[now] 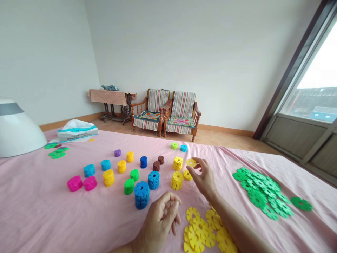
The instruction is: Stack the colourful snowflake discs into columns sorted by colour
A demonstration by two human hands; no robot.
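Observation:
My right hand (204, 179) reaches forward over the pink cloth (52, 218) and pinches a yellow flower-shaped disc (191, 162) between thumb and fingers, just right of a yellow stack (178, 163). Another yellow stack (177, 180) and a small yellow pile (187, 174) lie just left of that hand. My left hand (163, 218) hovers low near the front, fingers loosely curled, nothing visible in them. It is beside the tall blue stack (141, 195). Loose yellow discs (202, 230) lie under my right forearm.
Small stacks in pink (75, 183), blue, yellow, green (129, 186), brown and purple dot the cloth. A heap of green discs (260, 191) lies right. A tissue box (77, 133) and a white dome-shaped object (15, 133) stand at far left. Two striped chairs (165, 112) stand beyond.

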